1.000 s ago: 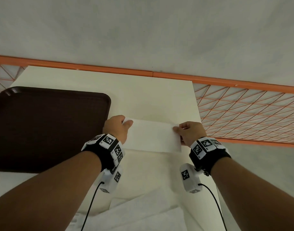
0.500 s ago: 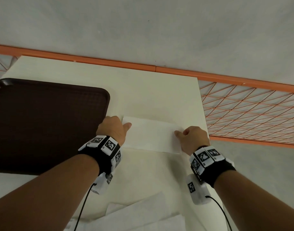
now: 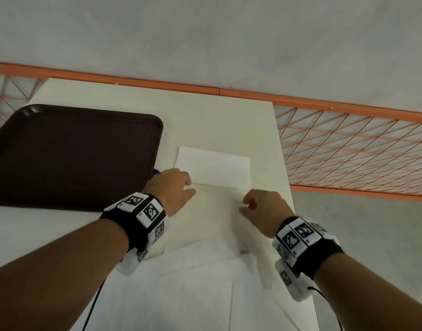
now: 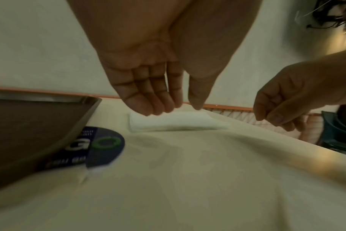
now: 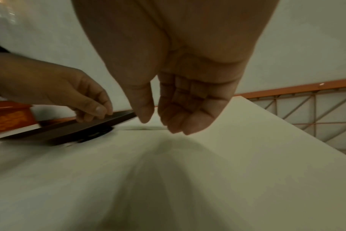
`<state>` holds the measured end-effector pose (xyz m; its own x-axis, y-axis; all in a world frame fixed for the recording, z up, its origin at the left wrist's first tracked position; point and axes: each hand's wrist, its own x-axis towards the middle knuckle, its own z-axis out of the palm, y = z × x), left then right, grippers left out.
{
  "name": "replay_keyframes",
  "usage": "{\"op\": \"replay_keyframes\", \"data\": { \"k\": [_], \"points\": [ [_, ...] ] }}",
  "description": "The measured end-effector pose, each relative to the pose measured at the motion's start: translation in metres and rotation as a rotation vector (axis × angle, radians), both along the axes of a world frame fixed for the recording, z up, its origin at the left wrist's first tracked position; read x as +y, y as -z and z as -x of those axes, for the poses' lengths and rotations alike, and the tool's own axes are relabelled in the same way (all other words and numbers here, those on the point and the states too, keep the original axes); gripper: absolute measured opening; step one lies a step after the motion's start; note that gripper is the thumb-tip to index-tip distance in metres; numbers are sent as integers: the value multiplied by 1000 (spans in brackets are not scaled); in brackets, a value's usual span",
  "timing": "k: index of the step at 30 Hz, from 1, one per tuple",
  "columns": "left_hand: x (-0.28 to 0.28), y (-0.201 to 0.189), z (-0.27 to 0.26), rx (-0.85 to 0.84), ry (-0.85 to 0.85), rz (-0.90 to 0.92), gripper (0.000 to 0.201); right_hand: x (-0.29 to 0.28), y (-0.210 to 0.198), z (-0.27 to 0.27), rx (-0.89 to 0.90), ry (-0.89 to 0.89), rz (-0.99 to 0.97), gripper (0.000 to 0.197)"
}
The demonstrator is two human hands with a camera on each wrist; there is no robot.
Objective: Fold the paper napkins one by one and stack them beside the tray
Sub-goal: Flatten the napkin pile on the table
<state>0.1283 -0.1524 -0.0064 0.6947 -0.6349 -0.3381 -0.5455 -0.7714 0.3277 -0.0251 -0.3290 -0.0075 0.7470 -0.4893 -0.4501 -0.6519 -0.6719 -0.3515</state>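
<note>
Folded white paper napkin [image 3: 213, 169] down flat on cream table [image 3: 229, 120], just right of dark brown plastic tray [image 3: 69, 151]. Left hand [image 3: 173, 187], right hand [image 3: 265, 209] both empty, fingers loose, slightly curled. Next up, probably: grab unfolded white napkins [image 3: 205, 283] near table's front edge.

Head view looks steeply down, wrist views low, all sharing tray [image 3: 73, 151]

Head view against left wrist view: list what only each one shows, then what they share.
Only the head view shows the loose white unfolded napkins near the table's front and both black marker-tagged wristbands.

Only the left wrist view shows the round dark-blue sticker with a green ring poking out from under the tray, and the left hand's palm with relaxed fingers.

Both show the white folded paper napkin lying beside the dark brown plastic tray, untouched, with the left hand and right hand holding nothing.
</note>
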Motion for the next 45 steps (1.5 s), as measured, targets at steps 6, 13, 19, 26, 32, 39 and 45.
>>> {"op": "replay_keyframes", "data": {
  "k": [6,13,19,26,32,39,45],
  "points": [
    [41,-3,77,171,188,-117,30,60,3,61,75,-297,-80,25],
    [71,11,142,211,282,-177,56,96,14,94,142,-485,13,55],
    [77,25,163,107,196,-94,67,94,17,87,216,-360,-73,37],
    [78,23,161,150,119,46,51,99,4,85,66,-372,-119,9],
    [106,19,138,625,-205,374,30,94,-17,88,-167,-164,-286,10],
    [123,17,130,670,-266,447,7,95,-12,95,-184,142,-392,12],
    [101,-18,109,53,103,142,21,112,16,114,-50,235,-426,18]
  ]
}}
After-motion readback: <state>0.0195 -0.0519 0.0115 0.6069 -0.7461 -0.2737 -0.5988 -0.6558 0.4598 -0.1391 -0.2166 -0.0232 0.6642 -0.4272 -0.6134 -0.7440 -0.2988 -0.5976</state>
